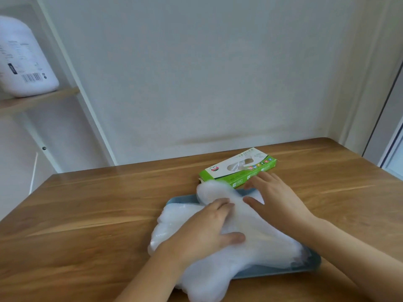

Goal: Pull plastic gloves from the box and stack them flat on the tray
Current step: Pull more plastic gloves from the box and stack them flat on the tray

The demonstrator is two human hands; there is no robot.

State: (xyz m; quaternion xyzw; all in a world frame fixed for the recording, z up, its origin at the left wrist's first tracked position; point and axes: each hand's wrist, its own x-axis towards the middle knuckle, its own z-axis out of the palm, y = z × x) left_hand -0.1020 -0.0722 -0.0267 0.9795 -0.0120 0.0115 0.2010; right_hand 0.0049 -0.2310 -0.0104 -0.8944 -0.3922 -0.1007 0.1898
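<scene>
Your glove pile (257, 247) hides most of the tray (181, 199) — at ten o'clock, the white pack (24, 62) (print unreadable) is cut off.

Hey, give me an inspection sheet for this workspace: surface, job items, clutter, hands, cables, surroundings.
Surface: wooden table, grain visible.
Job's things: blue tray carries a stack of plastic gloves overhanging its left and near edges; green box lies behind it, a glove showing in its opening.
Clutter: nothing seen.
Hands: left hand presses flat on the stack; right hand rests open on its far part, near the box.
Cables: nothing seen.
Surroundings: white wall; white package on a wooden shelf, far left.
</scene>
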